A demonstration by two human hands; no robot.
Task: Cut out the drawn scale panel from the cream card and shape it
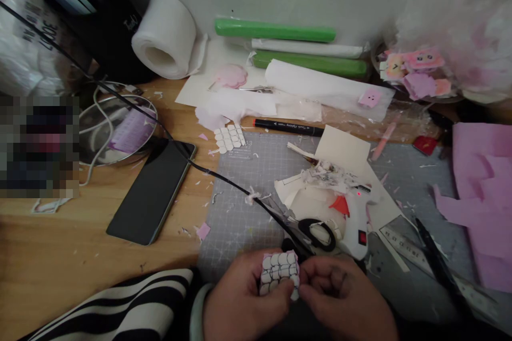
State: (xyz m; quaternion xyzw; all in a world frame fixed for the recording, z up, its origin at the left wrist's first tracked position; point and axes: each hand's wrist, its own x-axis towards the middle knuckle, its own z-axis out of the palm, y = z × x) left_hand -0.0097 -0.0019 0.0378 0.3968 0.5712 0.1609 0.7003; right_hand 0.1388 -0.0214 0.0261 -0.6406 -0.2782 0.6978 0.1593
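Low in the head view, a small white paper cutout (280, 264) with black-outlined rounded scales and pinkish edges is held between both hands. My left hand (242, 301) is closed on its left side, the thumb lying across its front. At the right edge, the thumb and forefinger of my right hand (348, 295) pinch together against it. Just beyond the hands are scissors (318, 233) with black handles and a white glue gun (356, 226) with a red switch and a lit red light. A similar scale-patterned paper piece (229, 138) lies at the cutting mat's far left corner.
A black cable (224, 178) runs diagonally over the grey cutting mat (236, 202). Left are a phone (154, 192) and a metal bowl (150, 109). Right are a clear ruler (412, 248), a black pen (436, 261) and pink paper (480, 197). A paper roll (172, 32) stands behind.
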